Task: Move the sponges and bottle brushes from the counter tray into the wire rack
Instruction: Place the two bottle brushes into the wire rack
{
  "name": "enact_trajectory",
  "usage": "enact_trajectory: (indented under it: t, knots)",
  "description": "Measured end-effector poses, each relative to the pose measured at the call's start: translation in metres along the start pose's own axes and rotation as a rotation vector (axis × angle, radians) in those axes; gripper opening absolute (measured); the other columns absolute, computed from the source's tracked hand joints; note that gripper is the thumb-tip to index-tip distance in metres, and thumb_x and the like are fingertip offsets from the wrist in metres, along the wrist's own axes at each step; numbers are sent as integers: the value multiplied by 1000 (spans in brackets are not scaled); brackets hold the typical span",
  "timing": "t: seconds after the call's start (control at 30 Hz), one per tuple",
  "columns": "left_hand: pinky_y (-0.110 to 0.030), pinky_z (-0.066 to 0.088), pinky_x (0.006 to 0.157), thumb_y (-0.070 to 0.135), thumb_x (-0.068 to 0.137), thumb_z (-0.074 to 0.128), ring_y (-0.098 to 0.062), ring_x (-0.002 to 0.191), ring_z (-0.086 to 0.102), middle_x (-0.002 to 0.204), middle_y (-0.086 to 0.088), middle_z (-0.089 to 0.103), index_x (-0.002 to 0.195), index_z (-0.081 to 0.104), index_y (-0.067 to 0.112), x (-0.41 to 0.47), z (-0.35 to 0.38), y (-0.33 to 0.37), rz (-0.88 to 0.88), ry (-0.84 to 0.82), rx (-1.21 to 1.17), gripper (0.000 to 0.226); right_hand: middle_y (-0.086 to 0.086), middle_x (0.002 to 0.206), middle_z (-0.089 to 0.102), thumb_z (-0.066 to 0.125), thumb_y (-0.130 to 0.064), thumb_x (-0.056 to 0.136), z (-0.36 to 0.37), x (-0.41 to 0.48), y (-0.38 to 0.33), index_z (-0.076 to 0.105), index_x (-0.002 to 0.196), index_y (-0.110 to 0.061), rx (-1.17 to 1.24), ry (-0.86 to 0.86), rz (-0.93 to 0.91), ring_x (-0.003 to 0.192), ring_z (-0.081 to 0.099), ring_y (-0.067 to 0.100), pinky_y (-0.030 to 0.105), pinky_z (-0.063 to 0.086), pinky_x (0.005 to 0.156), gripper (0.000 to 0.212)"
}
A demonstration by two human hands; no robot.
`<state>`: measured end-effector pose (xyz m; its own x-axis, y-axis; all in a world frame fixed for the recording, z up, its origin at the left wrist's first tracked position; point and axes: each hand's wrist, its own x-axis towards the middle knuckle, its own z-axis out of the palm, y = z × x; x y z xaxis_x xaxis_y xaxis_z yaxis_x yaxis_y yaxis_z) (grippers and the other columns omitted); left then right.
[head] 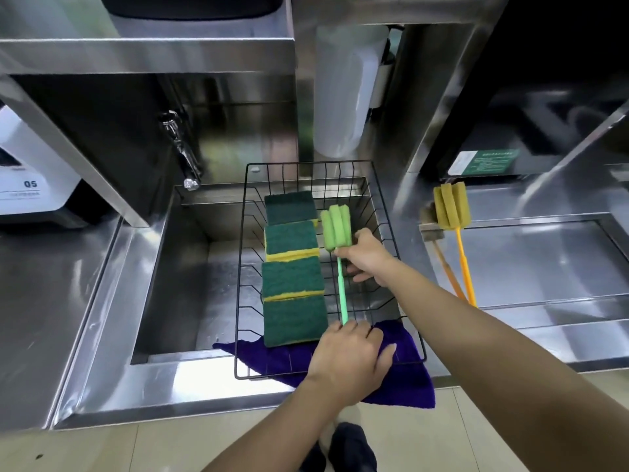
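Note:
A black wire rack sits over the right part of the sink. Several green-and-yellow sponges lie in a row along its left side. A green bottle brush lies in the rack beside them, foam head pointing away from me. My right hand grips its handle just below the head. My left hand holds the near end of the handle at the rack's front edge. A yellow bottle brush with an orange handle rests on the steel counter tray to the right.
A purple cloth lies under the rack's front edge. The faucet hangs over the sink on the left. A white appliance stands at far left. A translucent bottle stands behind the rack.

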<state>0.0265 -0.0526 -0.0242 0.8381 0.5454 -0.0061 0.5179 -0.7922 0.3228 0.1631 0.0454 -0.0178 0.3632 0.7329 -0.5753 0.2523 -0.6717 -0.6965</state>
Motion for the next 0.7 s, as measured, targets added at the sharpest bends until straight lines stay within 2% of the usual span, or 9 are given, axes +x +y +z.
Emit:
enact_trajectory:
  t: [0.1,0.17,0.27,0.43,0.5,0.57,0.63,0.7]
  knots:
    - [-38,47,69,48,90,24,-25,73,59,81,-7,66,87,62,11,3,1,3,2,-22,28,54,7,95,54,58,-20,88,-10,-6,-8,32,132,-10,-27,41,-103,82,58,24,39,56,63,52]
    - [-40,44,76,54,88,16,-26,82,58,91,-8,66,95,61,11,7,2,7,5,-18,40,63,11,99,61,57,-22,88,-21,-11,-15,44,126,-10,-106,151,-216,88,62,29,45,57,73,42]
    - [-40,41,84,60,84,7,-26,93,57,102,-7,65,104,59,11,13,3,15,24,-32,62,74,16,107,68,54,-23,89,-51,-12,-12,57,113,-10,-183,400,-277,102,60,33,40,51,88,28]
    - [-38,39,89,62,83,5,-22,99,54,110,-4,63,109,55,14,17,10,18,30,-71,100,74,16,107,61,51,-21,88,-99,-7,32,51,113,-4,-197,648,-152,107,57,40,49,49,88,30]
    - [-38,39,91,63,82,4,-22,101,54,111,-5,63,111,55,14,19,9,19,24,-75,102,76,21,122,54,52,-19,87,-110,-9,54,45,120,-1,-248,703,-67,117,49,40,49,44,93,38]
    - [-37,38,92,63,81,2,-23,102,54,112,-5,62,112,55,14,22,7,21,22,-85,116,79,24,129,48,52,-25,88,-115,-12,73,41,123,0,-259,711,7,122,43,40,48,40,96,45]
    - [-37,39,91,64,80,1,-23,103,54,114,-5,62,114,54,14,23,7,23,23,-94,125,80,25,129,48,52,-37,89,-116,-14,89,42,122,2,-244,687,77,122,45,41,47,40,95,52]
    - [-37,40,90,64,80,0,-22,103,54,114,-5,62,113,54,14,24,8,23,25,-101,128,81,26,127,50,52,-40,90,-115,-15,100,44,118,2,-241,630,134,118,49,42,48,42,95,51]
